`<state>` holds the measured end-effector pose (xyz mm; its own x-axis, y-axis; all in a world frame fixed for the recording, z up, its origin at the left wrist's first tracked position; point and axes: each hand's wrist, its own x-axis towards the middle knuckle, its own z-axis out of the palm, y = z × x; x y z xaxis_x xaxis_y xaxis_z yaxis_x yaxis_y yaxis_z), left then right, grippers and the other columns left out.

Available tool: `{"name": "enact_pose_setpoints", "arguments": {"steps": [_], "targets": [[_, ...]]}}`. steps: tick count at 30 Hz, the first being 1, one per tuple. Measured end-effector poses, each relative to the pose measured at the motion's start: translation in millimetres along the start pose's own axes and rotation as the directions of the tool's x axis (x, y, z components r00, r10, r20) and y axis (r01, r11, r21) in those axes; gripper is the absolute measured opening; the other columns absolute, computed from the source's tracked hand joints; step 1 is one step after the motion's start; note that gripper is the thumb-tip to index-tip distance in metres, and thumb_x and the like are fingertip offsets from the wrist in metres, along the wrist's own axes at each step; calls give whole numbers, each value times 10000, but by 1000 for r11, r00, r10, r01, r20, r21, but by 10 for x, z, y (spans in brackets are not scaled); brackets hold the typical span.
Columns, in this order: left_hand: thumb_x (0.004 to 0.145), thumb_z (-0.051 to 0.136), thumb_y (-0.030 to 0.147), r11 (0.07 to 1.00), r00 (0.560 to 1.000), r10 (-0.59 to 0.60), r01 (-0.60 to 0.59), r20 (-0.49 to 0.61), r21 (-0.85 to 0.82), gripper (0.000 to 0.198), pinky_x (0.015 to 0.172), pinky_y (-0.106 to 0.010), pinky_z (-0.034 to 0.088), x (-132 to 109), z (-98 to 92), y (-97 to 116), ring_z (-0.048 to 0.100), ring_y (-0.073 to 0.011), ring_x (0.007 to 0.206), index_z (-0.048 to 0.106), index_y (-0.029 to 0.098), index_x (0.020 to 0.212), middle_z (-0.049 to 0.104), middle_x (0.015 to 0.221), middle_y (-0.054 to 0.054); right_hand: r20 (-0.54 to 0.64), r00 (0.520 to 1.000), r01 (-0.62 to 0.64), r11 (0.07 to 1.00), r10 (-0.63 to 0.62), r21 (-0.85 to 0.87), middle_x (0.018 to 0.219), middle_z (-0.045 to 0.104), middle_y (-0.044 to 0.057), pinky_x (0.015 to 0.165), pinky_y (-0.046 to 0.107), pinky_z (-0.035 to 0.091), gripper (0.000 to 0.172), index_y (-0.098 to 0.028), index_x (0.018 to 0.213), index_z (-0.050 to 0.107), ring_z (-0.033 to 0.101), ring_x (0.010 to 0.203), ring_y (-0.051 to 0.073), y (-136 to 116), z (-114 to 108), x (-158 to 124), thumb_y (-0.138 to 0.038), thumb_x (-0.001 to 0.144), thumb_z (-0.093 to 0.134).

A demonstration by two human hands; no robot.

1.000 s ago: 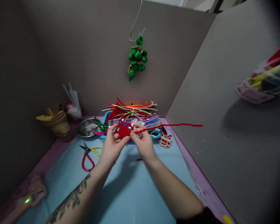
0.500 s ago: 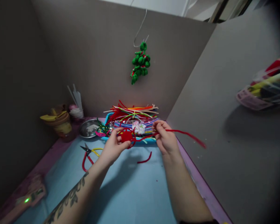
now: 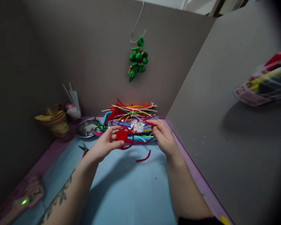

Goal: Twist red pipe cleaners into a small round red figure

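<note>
My left hand [image 3: 110, 139] pinches a red pipe-cleaner shape [image 3: 122, 136], a dense flat middle with open loops around it, above the blue mat. From its right side a red pipe cleaner [image 3: 142, 143] runs across to my right hand [image 3: 163, 136], whose fingers are closed on its end; a red tip shows at the fingertips. Below them a short cut piece of red pipe cleaner [image 3: 144, 157] lies on the mat. Scissors [image 3: 84, 149] rest left of my left forearm, their handles mostly hidden by it.
Behind my hands a blue tray [image 3: 106, 117] holds many coloured pipe cleaners. A metal bowl [image 3: 86, 128], a flower pot [image 3: 59, 126] and a glue gun [image 3: 30, 197] stand at the left. A green ornament [image 3: 138, 59] hangs at the back, a bag [image 3: 264, 82] on the right wall.
My right hand has turned and drawn its grip to the strand's end, which no longer trails out to the right. My left hand has shifted slightly left, covering the scissor handles.
</note>
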<state>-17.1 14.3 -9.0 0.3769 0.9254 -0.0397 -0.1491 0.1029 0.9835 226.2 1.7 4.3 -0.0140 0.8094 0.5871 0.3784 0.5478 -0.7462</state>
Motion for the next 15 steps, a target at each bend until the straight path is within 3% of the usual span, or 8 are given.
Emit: {"name": "enact_pose_setpoints", "arguments": {"steps": [4,7,15], "targets": [[655,783,221,999,999,29,-29,-27,21,623,641,-321,545,-48,33,100,693,-194,662,481,214,1200,690,741,-23,85,994,72,993,-64,-92,850,554,26,670,297,467,252,-293,1028,730,562,773,158,-97,73,-25,-237,898,522],[654,778,213,998,998,51,-50,-32,36,621,626,-306,540,-62,64,114,692,-186,653,485,214,1201,701,761,-29,117,988,116,987,-103,-110,827,590,25,640,287,466,225,-278,971,744,579,745,152,-122,118,-49,-196,872,559],[669,752,176,992,995,103,-103,2,77,627,656,-322,549,-98,89,91,704,-205,727,480,208,1234,727,852,-79,201,973,141,978,-109,-153,774,672,14,731,314,490,139,-238,765,702,625,767,173,-101,242,-40,-145,814,612]]}}
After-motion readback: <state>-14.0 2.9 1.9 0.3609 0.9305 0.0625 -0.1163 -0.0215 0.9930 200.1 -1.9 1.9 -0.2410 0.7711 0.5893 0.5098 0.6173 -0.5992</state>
